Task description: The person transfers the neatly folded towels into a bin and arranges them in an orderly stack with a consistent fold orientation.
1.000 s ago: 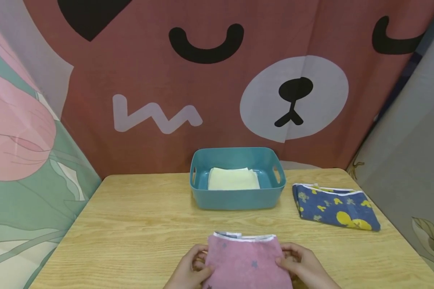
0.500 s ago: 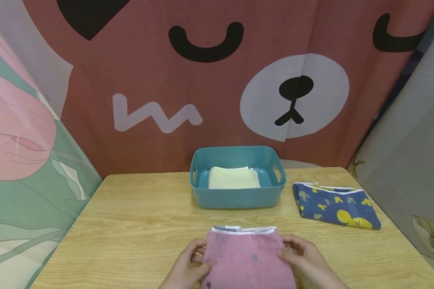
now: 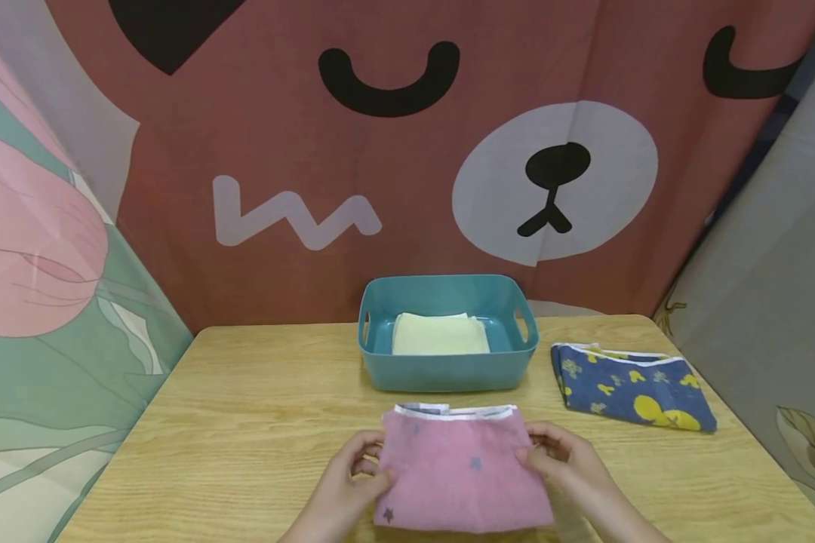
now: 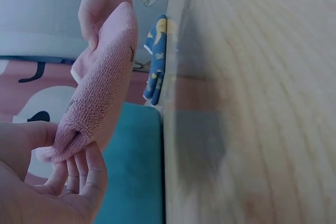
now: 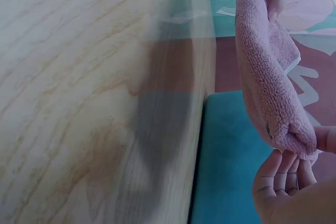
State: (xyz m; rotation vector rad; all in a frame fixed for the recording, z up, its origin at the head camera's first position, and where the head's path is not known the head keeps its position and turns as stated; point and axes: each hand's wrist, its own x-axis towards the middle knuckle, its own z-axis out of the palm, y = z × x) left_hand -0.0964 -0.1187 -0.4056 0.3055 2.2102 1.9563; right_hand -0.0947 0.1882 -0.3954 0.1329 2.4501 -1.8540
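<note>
A folded pink towel (image 3: pixel 462 475) with small grey stars and a white edge is held up between both hands, near the front of the table. My left hand (image 3: pixel 349 483) pinches its left side, thumb on the near face and fingers behind. On the opposite side my right hand (image 3: pixel 570 471) pinches it the same way. Both wrist views show the thick folded pink towel (image 4: pixel 97 87) raised over the wood, with its shadow below. Behind it stands a teal basket (image 3: pixel 448 373) with a folded pale yellow cloth (image 3: pixel 440 335) inside.
At the right of the table lies a folded blue towel (image 3: pixel 635 388) with yellow patterns. The wooden table (image 3: pixel 244 422) ends at the back against a bear-print curtain (image 3: pixel 278 136). More printed curtains hang on both sides.
Both hands have carried the folded pink towel forward, toward the basket, so its lower edge now shows. The basket and blue towel have stayed in place.
</note>
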